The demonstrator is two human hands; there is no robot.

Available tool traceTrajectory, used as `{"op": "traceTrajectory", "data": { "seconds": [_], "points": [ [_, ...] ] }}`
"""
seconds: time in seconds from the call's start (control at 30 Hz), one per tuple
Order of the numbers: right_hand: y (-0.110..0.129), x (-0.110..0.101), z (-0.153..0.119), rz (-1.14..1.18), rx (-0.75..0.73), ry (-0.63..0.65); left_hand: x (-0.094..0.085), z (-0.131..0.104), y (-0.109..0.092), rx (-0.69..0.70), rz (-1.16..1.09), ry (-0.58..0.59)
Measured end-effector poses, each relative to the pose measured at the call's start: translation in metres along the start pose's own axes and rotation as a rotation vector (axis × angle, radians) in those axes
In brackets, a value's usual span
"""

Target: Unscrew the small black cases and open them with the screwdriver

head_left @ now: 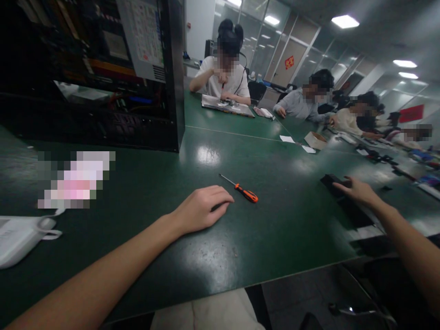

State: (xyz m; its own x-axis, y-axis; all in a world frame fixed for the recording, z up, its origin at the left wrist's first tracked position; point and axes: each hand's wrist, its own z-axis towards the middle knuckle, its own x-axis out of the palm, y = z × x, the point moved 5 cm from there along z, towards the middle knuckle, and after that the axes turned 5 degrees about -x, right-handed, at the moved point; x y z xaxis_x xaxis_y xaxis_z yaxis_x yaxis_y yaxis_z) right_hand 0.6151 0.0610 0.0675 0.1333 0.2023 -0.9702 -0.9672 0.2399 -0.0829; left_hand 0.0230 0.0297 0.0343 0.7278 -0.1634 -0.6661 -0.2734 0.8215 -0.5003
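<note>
On the green tabletop (285, 238) my left hand (206, 208) rests with bent fingers and the thumb apart, holding nothing. Just beyond its fingertips lies a screwdriver (245, 193) with an orange and black handle, its metal shaft pointing away to the left. Out to the right, my right hand (359, 190) is stretched over a long black object (350, 208), its visible fingers spread. Blur hides whether those fingers touch the object, and I cannot make out its kind.
An opened black computer case (177, 91) stands at the upper left. A blurred-out pinkish item (79, 181) and a white device (20, 238) lie at left. Across the table a person (223, 75) works on a flat panel (227, 106). More people sit along the right.
</note>
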Motion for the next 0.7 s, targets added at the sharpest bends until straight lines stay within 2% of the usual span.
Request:
{"op": "traceTrajectory", "data": {
  "seconds": [0.07,0.13,0.2,0.27,0.33,0.43,0.47,0.57,0.63,0.7],
  "points": [
    [0.016,-0.003,0.003,0.051,-0.027,0.118,0.0,0.0,0.003,-0.022,-0.012,-0.016],
    [0.033,-0.009,0.004,0.092,-0.053,0.172,-0.001,0.0,0.005,-0.05,-0.032,-0.038],
    [0.056,-0.019,0.005,0.12,-0.089,0.156,-0.003,0.0,0.006,-0.078,-0.053,-0.067],
    [0.089,-0.032,0.003,0.154,-0.152,0.117,-0.005,0.001,0.006,-0.113,-0.069,-0.109],
    [0.138,-0.047,-0.006,0.225,-0.27,0.083,-0.01,0.002,0.006,-0.175,-0.078,-0.174],
    [0.236,-0.073,-0.04,0.435,-0.639,0.007,-0.017,0.002,0.006,-0.268,-0.096,-0.269],
    [0.27,-0.078,-0.055,0.475,-0.765,0.017,-0.019,0.002,0.006,-0.284,-0.104,-0.29],
    [0.357,-0.073,-0.095,0.473,-1.005,0.111,-0.022,0.003,0.004,-0.283,-0.12,-0.28],
    [0.394,-0.062,-0.109,0.46,-1.078,0.148,-0.024,0.004,0.004,-0.271,-0.114,-0.237],
    [0.412,-0.049,-0.114,0.482,-1.117,0.162,-0.026,0.005,0.005,-0.268,-0.1,-0.203]
  ]
}}
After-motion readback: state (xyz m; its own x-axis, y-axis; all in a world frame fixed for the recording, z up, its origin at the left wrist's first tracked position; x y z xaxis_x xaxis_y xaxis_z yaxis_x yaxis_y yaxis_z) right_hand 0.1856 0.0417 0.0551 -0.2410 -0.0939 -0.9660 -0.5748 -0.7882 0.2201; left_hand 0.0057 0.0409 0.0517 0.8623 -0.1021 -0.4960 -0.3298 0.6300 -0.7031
